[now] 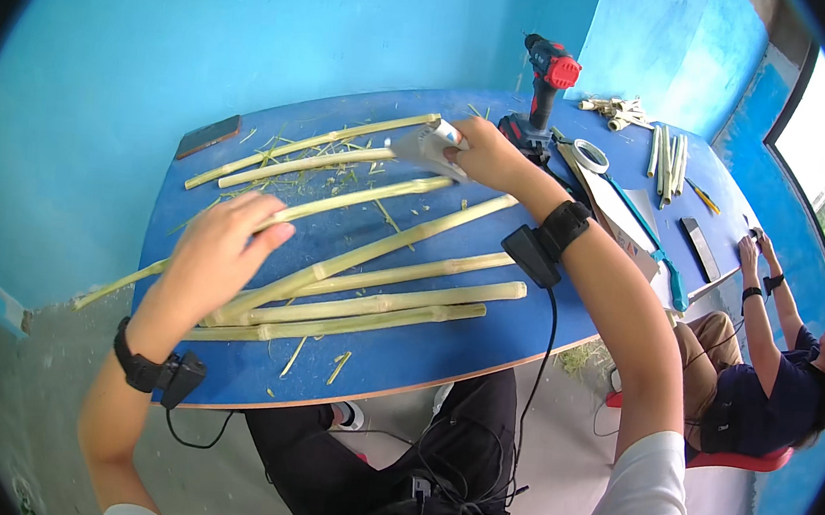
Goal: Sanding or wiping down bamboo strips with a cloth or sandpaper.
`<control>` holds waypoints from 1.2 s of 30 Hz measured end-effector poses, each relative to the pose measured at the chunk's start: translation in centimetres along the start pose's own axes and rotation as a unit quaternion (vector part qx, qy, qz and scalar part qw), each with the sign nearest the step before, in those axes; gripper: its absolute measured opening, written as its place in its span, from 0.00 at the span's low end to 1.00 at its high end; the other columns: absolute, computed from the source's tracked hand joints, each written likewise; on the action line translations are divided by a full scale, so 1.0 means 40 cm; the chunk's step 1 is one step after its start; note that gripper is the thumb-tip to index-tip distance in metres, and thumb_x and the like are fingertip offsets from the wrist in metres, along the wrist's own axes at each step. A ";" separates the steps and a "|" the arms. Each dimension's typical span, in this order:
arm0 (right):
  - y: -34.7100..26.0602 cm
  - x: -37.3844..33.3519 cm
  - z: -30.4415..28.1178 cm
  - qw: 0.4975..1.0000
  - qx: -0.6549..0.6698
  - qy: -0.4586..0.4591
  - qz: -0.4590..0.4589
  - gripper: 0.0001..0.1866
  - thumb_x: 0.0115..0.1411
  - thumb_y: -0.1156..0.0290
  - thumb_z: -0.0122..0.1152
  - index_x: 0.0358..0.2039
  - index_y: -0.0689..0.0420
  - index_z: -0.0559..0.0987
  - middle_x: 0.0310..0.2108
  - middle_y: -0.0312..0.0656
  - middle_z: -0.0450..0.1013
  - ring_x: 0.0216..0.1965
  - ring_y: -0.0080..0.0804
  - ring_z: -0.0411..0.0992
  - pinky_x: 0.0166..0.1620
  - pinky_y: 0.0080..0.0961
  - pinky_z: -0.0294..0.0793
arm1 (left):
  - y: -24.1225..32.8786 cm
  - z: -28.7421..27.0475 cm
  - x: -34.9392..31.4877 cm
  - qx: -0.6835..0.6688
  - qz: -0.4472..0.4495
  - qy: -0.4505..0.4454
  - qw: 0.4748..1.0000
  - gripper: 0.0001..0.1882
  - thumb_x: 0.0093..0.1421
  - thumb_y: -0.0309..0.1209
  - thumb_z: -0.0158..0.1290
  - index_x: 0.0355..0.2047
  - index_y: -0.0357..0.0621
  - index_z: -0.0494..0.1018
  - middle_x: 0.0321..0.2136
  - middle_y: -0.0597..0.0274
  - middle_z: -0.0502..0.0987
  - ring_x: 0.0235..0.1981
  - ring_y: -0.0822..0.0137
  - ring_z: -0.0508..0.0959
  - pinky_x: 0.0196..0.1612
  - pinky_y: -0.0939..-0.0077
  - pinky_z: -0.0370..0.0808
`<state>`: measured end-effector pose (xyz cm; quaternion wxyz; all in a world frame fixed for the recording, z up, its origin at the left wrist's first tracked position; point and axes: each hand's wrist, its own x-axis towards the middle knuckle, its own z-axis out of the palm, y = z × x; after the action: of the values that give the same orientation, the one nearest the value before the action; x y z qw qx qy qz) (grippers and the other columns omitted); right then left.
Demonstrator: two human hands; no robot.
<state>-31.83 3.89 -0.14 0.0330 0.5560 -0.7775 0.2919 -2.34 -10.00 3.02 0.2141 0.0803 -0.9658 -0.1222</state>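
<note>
My left hand (223, 244) is closed around a pale green bamboo stick (369, 196), which slants across the table from beyond the wrist at lower left up to the right. Gripped in my right hand (487, 153) is a flat white-and-grey piece (428, 148), blurred, its kind unclear. It is just above the stick's right end; whether they touch I cannot tell. Two bamboo sticks (314, 149) lie behind the held one. Nearer to me, several thicker bamboo sticks (388, 303) rest side by side, one crossing over others.
Bamboo shavings litter the blue table (403, 356). A dark flat block (209, 137) lies at the far left. A cordless drill (545, 92) stands at the back, near a tape roll (591, 156) and cut bamboo pieces (668, 163). A seated person (764, 371) works at the right.
</note>
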 end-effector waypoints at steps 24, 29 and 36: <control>-0.174 -0.140 -0.142 0.974 -0.024 -0.113 -0.192 0.22 0.41 0.87 0.45 0.37 0.60 0.77 0.25 0.55 0.70 0.28 0.52 0.68 0.32 0.35 0.67 | -0.136 0.208 0.119 0.015 0.040 -0.033 0.999 0.08 0.57 0.30 0.48 0.35 0.41 0.70 0.33 0.54 0.71 0.36 0.52 0.73 0.37 0.60 0.70; -0.163 0.049 -0.080 0.986 -0.065 0.065 -0.140 0.18 0.47 0.81 0.48 0.38 0.54 0.78 0.28 0.50 0.75 0.30 0.49 0.73 0.34 0.38 0.72 | -0.106 0.242 0.111 -0.042 0.017 -0.026 0.999 0.10 0.54 0.27 0.50 0.37 0.37 0.68 0.35 0.54 0.67 0.40 0.54 0.69 0.41 0.63 0.68; -0.158 0.136 0.169 0.993 -0.075 0.088 -0.024 0.20 0.46 0.80 0.50 0.39 0.48 0.78 0.28 0.48 0.75 0.32 0.48 0.74 0.36 0.39 0.72 | -0.031 0.220 0.041 0.009 0.025 0.048 0.998 0.09 0.51 0.24 0.52 0.34 0.38 0.68 0.34 0.56 0.66 0.40 0.55 0.69 0.39 0.63 0.70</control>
<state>-26.43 -5.36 -1.06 0.1501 0.5422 -0.7781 0.2795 -7.50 -9.74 -4.39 0.2628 0.0640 -0.9571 -0.1039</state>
